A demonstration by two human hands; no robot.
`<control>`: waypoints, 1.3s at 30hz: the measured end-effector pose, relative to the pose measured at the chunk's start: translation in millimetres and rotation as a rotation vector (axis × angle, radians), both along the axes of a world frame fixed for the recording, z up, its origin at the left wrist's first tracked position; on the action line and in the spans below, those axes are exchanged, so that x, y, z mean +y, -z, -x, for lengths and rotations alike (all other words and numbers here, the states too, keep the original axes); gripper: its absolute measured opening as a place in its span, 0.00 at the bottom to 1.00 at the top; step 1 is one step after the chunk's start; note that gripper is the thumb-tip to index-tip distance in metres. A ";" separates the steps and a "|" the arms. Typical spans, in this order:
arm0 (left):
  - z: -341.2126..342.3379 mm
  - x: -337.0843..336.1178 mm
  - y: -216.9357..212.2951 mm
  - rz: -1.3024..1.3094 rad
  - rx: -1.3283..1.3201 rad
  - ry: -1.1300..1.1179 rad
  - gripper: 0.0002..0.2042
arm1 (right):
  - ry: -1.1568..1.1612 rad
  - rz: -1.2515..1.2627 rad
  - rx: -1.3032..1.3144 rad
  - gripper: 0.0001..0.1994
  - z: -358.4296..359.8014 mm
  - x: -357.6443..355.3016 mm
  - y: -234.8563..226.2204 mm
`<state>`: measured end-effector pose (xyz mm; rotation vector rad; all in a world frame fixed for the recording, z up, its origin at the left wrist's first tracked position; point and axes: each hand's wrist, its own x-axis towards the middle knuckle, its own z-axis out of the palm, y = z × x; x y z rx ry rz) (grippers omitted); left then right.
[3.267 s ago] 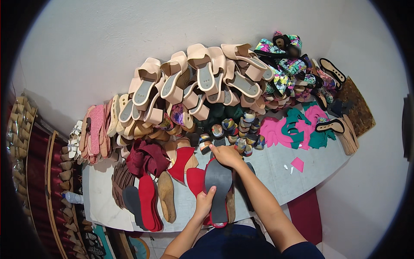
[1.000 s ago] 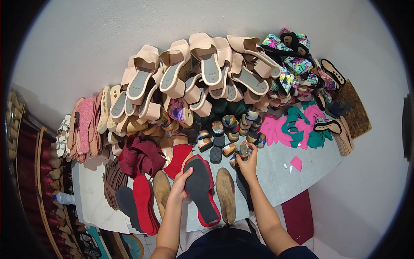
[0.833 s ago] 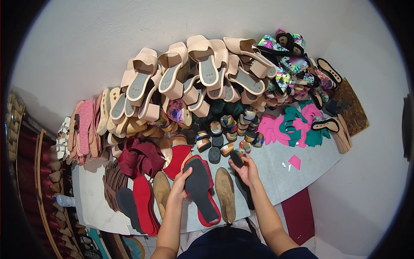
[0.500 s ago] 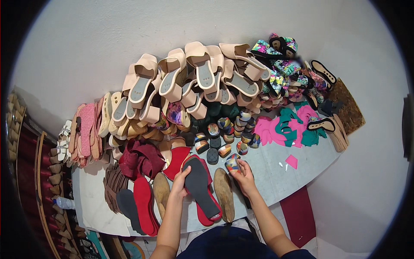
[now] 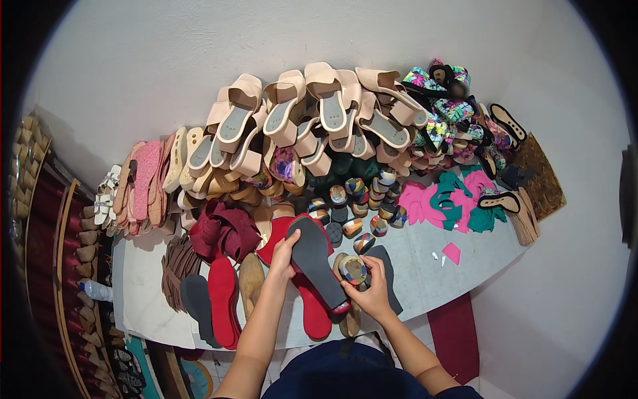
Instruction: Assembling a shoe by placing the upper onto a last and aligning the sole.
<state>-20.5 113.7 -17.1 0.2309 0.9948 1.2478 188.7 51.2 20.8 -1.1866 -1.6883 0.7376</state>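
Left hand (image 5: 282, 256) gripped the dark sole (image 5: 312, 256) at table (image 5: 425, 279) centre; right hand (image 5: 372, 296) clasped a patterned heel block (image 5: 352, 269) at its 3 o'clock. Block could slip off; hold looked loose.

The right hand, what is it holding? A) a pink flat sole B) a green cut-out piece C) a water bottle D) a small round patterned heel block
D: the right hand grips a small round patterned heel block right beside the dark grey sole, which the left hand steadies on the table.
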 end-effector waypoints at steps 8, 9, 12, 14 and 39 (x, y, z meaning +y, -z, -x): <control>-8.6 22.0 -10.7 -0.039 0.125 -0.001 0.15 | -0.102 0.096 0.192 0.30 -15.8 -6.6 13.8; -10.8 23.3 -11.2 -0.038 0.124 -0.007 0.15 | -0.150 0.126 0.156 0.31 -20.4 -7.4 15.8; -17.0 26.1 -11.0 -0.052 0.157 -0.026 0.15 | -0.229 0.148 0.098 0.31 -21.6 -11.6 17.6; -20.4 27.8 -10.6 -0.027 0.142 -0.020 0.15 | -0.262 0.147 0.089 0.32 -18.9 -14.0 16.2; -38.6 19.7 -45.3 -0.109 0.166 -0.115 0.15 | -0.338 0.522 0.408 0.30 -22.0 -16.4 26.5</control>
